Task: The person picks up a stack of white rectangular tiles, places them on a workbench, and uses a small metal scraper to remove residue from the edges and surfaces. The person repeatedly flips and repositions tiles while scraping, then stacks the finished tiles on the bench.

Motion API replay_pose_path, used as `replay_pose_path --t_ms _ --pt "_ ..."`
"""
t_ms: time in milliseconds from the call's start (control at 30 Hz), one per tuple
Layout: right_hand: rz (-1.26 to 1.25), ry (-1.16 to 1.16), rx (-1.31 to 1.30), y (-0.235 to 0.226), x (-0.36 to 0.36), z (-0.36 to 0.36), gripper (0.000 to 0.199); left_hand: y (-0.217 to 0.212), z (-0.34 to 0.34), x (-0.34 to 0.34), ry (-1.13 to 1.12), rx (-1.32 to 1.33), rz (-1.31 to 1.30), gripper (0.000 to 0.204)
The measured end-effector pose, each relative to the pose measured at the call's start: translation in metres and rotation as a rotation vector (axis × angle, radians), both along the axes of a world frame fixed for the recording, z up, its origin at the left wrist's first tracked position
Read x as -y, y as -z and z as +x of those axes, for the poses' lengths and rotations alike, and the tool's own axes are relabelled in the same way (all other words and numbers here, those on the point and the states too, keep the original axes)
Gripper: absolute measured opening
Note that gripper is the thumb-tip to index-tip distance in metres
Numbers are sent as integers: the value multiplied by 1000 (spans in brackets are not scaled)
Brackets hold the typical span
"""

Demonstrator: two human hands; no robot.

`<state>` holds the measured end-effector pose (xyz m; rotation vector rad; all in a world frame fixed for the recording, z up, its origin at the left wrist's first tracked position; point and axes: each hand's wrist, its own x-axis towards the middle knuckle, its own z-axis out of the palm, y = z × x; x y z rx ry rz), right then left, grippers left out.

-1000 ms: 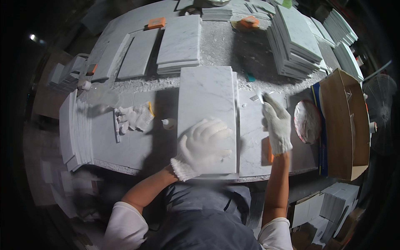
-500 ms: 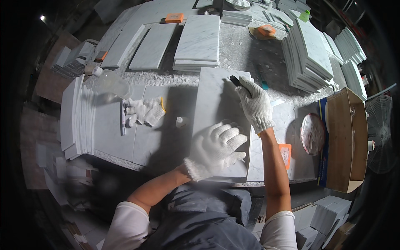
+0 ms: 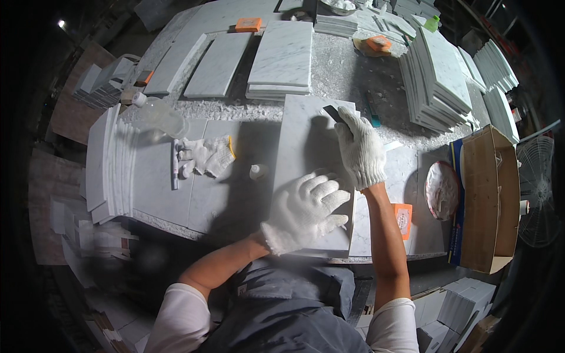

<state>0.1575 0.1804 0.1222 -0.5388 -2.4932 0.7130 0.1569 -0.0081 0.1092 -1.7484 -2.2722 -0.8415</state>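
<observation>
In front of me lies a white-grey marble tile (image 3: 300, 132), raised above the slabs around it. My left hand (image 3: 307, 206), in a white knitted glove, rests on its near part with the fingers spread. My right hand (image 3: 360, 144), gloved alike, is closed around a dark flat blade-like scraper (image 3: 332, 113), over the tile's far right part. The scraper's handle is hidden in the glove. Left of the tile stands a small white bottle cap or nozzle (image 3: 257, 172). Farther left lie a spare white glove (image 3: 207, 156) and a white marker-like tube (image 3: 175, 165).
Stacked tiles (image 3: 435, 76) stand at the far right, others (image 3: 109, 170) at the left edge. An open cardboard box (image 3: 488, 200) and a round dish of white paste (image 3: 441, 189) are on the right. A clear bottle (image 3: 162, 117) lies left. An orange box (image 3: 402, 220) sits near my right forearm.
The scraper in my right hand has tilted slightly, and its blade shows more. My left hand stays on the tile, almost unmoved.
</observation>
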Motion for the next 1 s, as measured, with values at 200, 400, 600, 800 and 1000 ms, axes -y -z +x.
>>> replay_pose_path --t_ms 200,400,600,800,1000 --pt "-804 61 -316 3 2 35 41 -6 -37 2 140 208 -77 47" --pt "-942 258 -369 5 22 98 46 -3 -119 -48 -308 -26 -87 66" --pt "-1099 275 -286 14 28 137 51 11 -140 -85 -401 -151 -214 69" --pt "-1054 299 -293 17 21 159 52 0 -168 -83 -452 95 -336 57" --pt "-1166 271 -436 19 20 155 55 7 -107 -56 223 -215 -577 59"
